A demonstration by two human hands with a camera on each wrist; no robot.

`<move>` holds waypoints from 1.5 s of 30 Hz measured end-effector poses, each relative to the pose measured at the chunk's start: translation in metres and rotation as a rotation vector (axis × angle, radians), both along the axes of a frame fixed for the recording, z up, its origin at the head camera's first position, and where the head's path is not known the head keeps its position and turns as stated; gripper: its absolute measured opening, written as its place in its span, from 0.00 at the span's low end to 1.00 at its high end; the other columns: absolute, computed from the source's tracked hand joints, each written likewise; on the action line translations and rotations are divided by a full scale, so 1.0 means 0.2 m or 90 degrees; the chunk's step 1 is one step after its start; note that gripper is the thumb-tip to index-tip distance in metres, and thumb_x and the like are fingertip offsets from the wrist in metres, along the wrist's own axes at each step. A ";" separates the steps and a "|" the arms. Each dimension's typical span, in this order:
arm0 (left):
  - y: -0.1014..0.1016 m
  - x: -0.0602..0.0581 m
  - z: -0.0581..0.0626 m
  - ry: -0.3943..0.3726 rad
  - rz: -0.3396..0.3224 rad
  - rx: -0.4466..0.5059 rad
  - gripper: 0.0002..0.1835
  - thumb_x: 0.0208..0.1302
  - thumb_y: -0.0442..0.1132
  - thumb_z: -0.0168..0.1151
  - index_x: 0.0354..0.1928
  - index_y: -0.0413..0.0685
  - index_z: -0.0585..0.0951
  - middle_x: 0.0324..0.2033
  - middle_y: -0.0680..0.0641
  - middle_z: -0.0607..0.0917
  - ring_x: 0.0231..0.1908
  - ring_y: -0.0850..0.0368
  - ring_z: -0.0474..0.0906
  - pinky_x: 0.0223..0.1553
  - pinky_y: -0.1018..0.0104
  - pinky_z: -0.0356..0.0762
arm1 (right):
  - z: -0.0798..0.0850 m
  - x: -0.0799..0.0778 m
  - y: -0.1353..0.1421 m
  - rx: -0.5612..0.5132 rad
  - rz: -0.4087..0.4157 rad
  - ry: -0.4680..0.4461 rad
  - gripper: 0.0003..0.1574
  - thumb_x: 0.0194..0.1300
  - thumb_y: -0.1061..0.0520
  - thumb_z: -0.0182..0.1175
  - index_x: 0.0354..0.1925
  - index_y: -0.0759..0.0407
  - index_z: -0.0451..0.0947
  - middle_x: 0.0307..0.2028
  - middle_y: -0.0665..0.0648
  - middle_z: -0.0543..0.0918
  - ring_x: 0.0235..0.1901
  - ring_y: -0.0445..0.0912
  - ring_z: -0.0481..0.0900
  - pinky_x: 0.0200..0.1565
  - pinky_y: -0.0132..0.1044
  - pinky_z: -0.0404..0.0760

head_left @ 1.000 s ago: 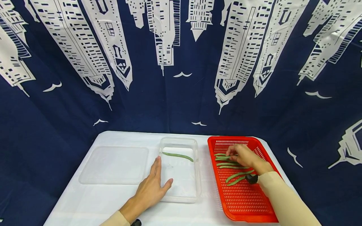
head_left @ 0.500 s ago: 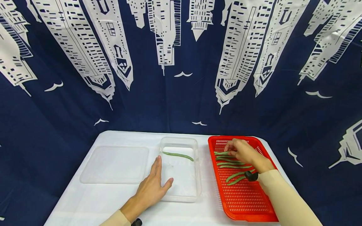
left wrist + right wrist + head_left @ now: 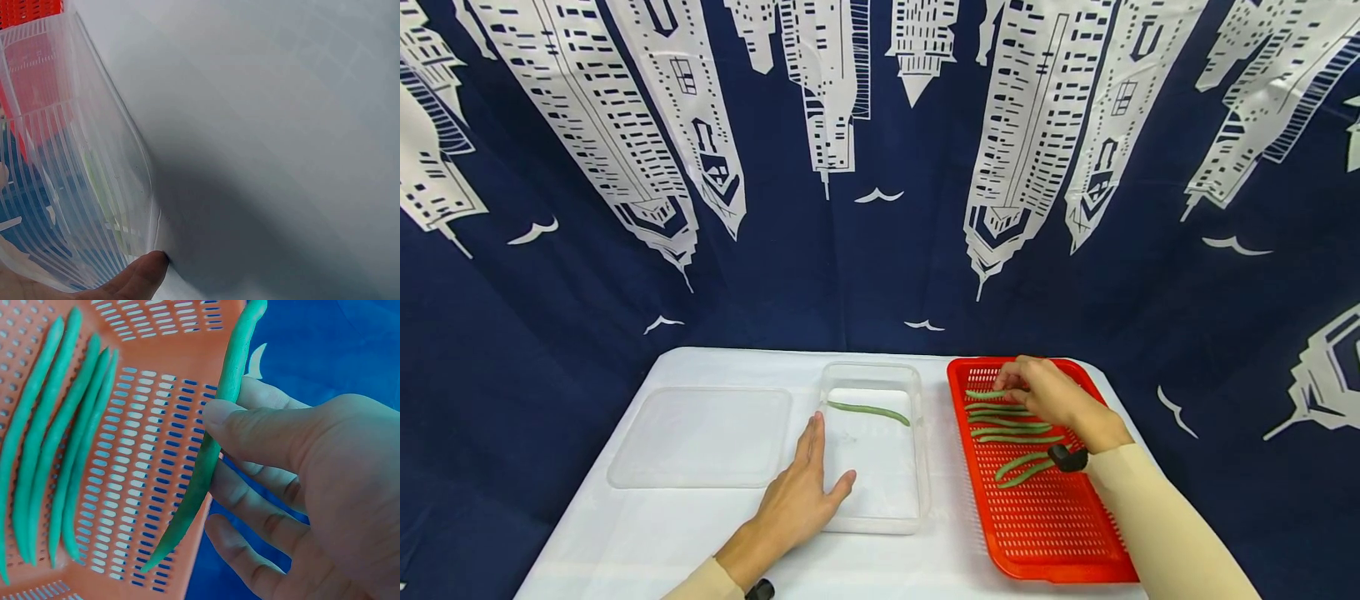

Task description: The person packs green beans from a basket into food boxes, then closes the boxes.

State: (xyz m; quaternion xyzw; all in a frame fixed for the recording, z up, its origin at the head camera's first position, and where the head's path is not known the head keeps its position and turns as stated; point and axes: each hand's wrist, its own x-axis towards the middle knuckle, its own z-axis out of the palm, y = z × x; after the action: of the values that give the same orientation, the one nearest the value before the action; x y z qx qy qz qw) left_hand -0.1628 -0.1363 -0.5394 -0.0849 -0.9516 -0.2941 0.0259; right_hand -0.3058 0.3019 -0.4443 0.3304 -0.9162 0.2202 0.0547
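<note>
In the right wrist view my right hand [image 3: 300,469] pinches one green bean [image 3: 203,469] between thumb and fingers, lifted off the basket floor. The head view has that right hand [image 3: 1048,396] over the far end of the red basket [image 3: 1037,533], where several more green beans [image 3: 1011,429] lie in rows. My left hand [image 3: 801,496] touches the left wall of a clear plastic container [image 3: 880,525], its fingers straight. A single green bean [image 3: 868,410] lies across the far part of that container. Close up, a left fingertip [image 3: 150,272] meets the container's ribbed side [image 3: 56,150].
A flat translucent lid [image 3: 700,437] lies on the white table [image 3: 572,542], left of the container. Behind the table hangs a navy cloth [image 3: 842,267] printed with white buildings. The basket's raised red rim [image 3: 992,533] stands right of the container.
My right hand has risen slightly toward the far rim of the basket, drawing one bean away from the others. The left hand stays at the container.
</note>
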 end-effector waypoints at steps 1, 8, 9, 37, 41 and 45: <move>0.00 0.00 0.00 -0.001 0.001 -0.001 0.59 0.83 0.63 0.67 0.97 0.41 0.46 0.95 0.36 0.57 0.39 0.42 0.93 0.38 0.47 0.89 | 0.01 0.00 -0.01 0.007 -0.008 0.000 0.16 0.69 0.71 0.79 0.44 0.50 0.92 0.38 0.48 0.90 0.39 0.40 0.84 0.46 0.39 0.89; 0.00 0.00 -0.01 0.002 -0.001 -0.008 0.59 0.83 0.64 0.67 0.97 0.42 0.46 0.94 0.36 0.58 0.38 0.43 0.93 0.40 0.47 0.90 | 0.08 0.04 -0.15 0.046 -0.059 -0.012 0.14 0.72 0.69 0.78 0.46 0.50 0.94 0.40 0.49 0.90 0.41 0.41 0.85 0.48 0.42 0.92; 0.00 0.00 -0.01 0.005 -0.002 -0.009 0.59 0.83 0.63 0.67 0.97 0.41 0.46 0.94 0.36 0.58 0.39 0.42 0.93 0.39 0.47 0.90 | 0.08 0.04 -0.16 0.046 -0.057 -0.010 0.14 0.72 0.70 0.78 0.47 0.51 0.94 0.40 0.49 0.90 0.41 0.41 0.85 0.49 0.42 0.92; -0.02 0.00 0.00 0.013 0.000 0.003 0.59 0.83 0.63 0.67 0.96 0.41 0.47 0.94 0.36 0.58 0.40 0.40 0.94 0.40 0.45 0.90 | 0.12 -0.05 -0.65 0.055 0.009 0.011 0.11 0.76 0.65 0.77 0.50 0.50 0.95 0.39 0.49 0.88 0.42 0.46 0.86 0.48 0.41 0.86; -0.02 -0.01 0.00 0.018 -0.009 0.002 0.59 0.83 0.64 0.66 0.96 0.40 0.47 0.94 0.35 0.59 0.42 0.38 0.94 0.41 0.43 0.91 | 0.11 -0.06 -0.70 0.051 0.012 0.011 0.12 0.76 0.64 0.77 0.51 0.49 0.95 0.40 0.49 0.88 0.44 0.47 0.87 0.48 0.41 0.87; -0.02 -0.01 0.00 0.007 -0.006 -0.002 0.59 0.83 0.63 0.66 0.97 0.41 0.46 0.94 0.36 0.58 0.39 0.40 0.93 0.38 0.45 0.90 | 0.11 -0.07 -0.76 0.052 0.022 0.006 0.12 0.76 0.63 0.77 0.51 0.48 0.95 0.42 0.50 0.90 0.45 0.47 0.88 0.49 0.43 0.88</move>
State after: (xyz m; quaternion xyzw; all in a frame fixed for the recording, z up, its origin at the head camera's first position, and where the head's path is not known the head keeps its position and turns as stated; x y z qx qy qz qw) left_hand -0.1643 -0.1398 -0.5385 -0.0907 -0.9516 -0.2923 0.0296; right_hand -0.3206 0.1505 -0.4224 0.3493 -0.9183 0.1818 0.0414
